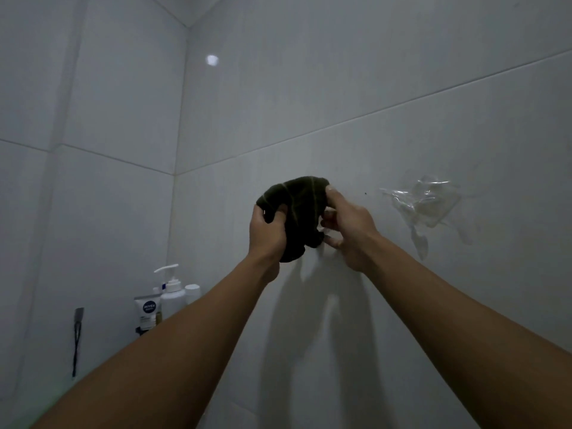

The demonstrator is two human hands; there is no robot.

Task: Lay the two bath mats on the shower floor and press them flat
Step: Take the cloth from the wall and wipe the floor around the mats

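Only real carrier here is a shelf down at the lower left corner, and it's mostly hidden behind the forearm, so I can't make out its surface. Standing on it: a white pump bottle (172, 295), a Nivea tube (147, 311) just left of it, and a white-capped bottle (192, 291) just right. Everything's bunched close together against the tiled wall (117, 212).

White pump bottle (172, 297), Nivea tube (148, 311), and perhaps a clear plastic hook (422, 205) on tiled wall (340, 72).
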